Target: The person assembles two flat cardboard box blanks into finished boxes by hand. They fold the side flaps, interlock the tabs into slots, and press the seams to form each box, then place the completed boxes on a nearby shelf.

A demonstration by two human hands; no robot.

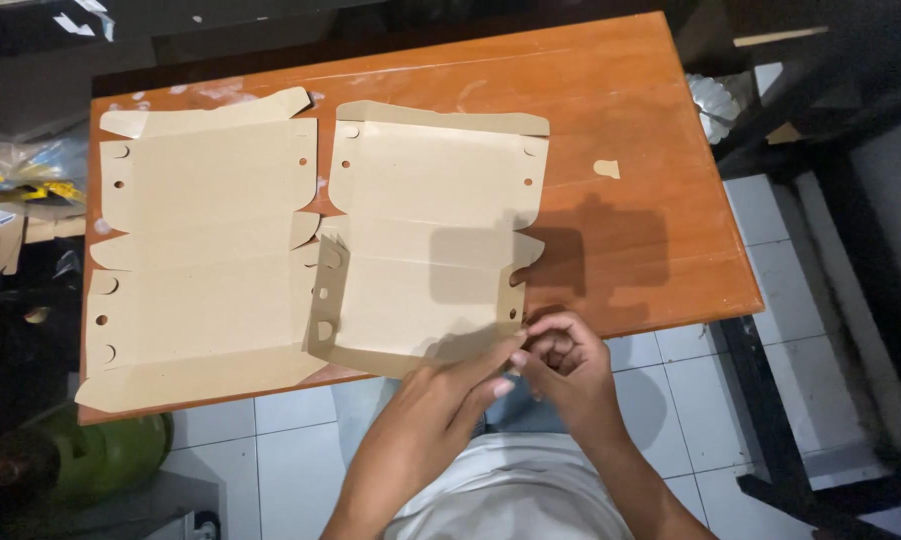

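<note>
Fingers of my left hand pinch the near right corner of a flat brown carton blank; my right hand curls just beside it, fingertips at the same corner, though I cannot tell if it grips anything. The blank lies unfolded on the orange wooden table, its near edge overhanging. A second, larger blank lies to its left, edges overlapping. A small card scrap sits well to the right. Off the far right corner is a fluted metal tin; near left on the floor, a green cylinder.
</note>
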